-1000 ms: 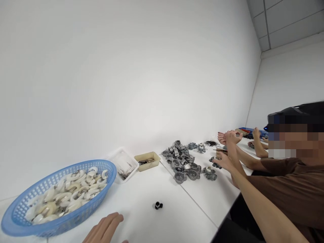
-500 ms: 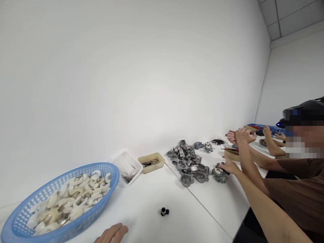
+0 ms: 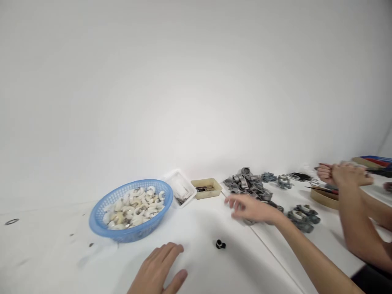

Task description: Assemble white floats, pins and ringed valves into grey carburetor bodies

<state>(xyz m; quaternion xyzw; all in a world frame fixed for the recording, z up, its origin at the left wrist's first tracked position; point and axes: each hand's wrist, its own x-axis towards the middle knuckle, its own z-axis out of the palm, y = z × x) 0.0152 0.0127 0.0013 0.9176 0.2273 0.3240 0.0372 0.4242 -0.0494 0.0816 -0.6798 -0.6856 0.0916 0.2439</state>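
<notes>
My left hand lies palm down on the white table at the bottom edge, fingers slightly apart, holding nothing. A small black part sits on the table to its right, apart from it. Beyond the hand stands a blue plastic basket filled with white curved pieces. My right hand is out of view.
A co-worker's hand, blurred, reaches from the right beside a pile of grey metal parts. Their other hands are raised over a brown round tray. A clear tray and a beige tray stand by the wall. A washer lies far left.
The view has swung left, bringing the basket toward the middle. My left hand shows further onto the table. The co-worker's hand has moved left, past the metal pile.
</notes>
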